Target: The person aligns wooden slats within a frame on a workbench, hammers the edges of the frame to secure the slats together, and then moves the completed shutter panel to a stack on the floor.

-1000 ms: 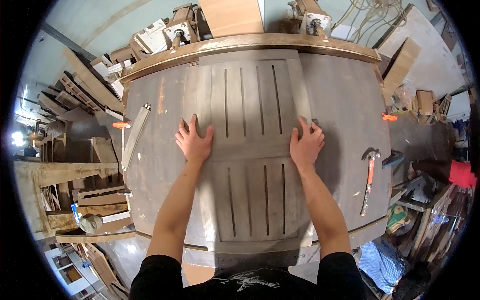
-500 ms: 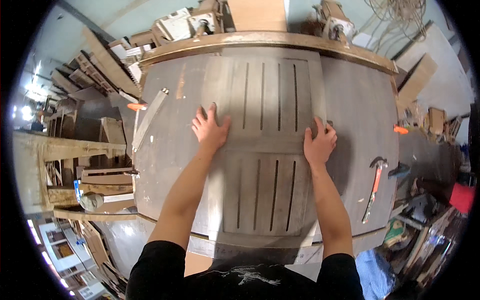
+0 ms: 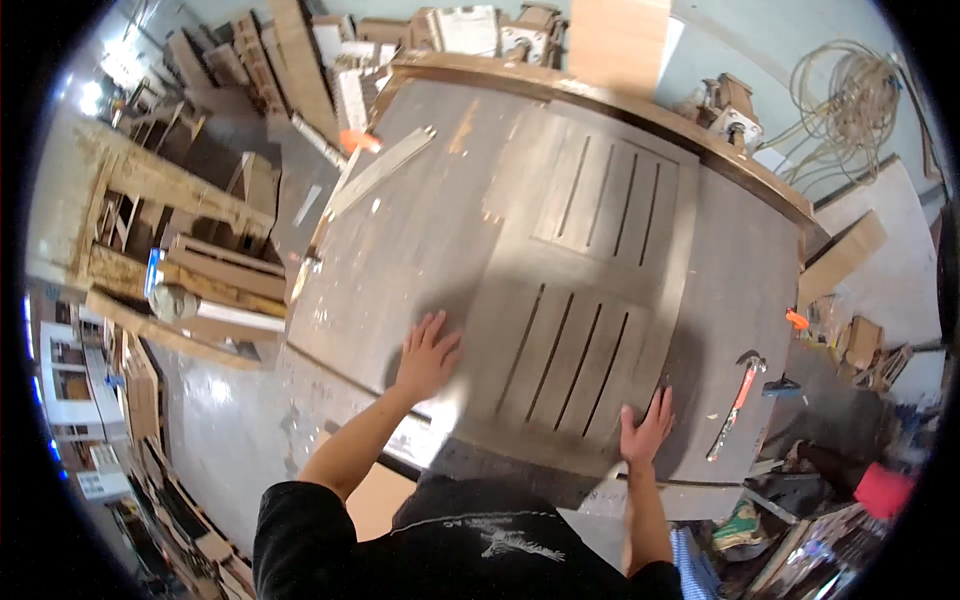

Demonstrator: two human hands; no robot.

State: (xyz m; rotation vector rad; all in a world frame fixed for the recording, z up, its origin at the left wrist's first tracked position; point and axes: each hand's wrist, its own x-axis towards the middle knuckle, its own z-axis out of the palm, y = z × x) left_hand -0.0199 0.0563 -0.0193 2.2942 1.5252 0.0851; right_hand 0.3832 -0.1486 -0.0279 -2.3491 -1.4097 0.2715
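Observation:
A grey-brown wooden door panel (image 3: 600, 272) with two sections of dark vertical grooves lies flat on the workbench, slanting away to the right. My left hand (image 3: 430, 358) is at its near left edge, fingers spread and pointing forward. By the near right edge is my right hand (image 3: 647, 430), its thumb apart from the stretched fingers. Neither hand is closed round anything. A claw hammer (image 3: 738, 405) with a red handle lies on the bench to the right of my right hand.
The workbench (image 3: 400, 250) has a raised wooden rail (image 3: 600, 97) along its far side. A narrow wooden strip (image 3: 383, 170) lies at the far left, near an orange tool (image 3: 360, 141). Wooden frames (image 3: 215, 275) stand on the left; coiled hose (image 3: 850, 95) hangs at the far right.
The view has turned, so the bench and panel now slant. Both hands have moved from the panel's middle down toward its near end. The hammer still lies on the bench.

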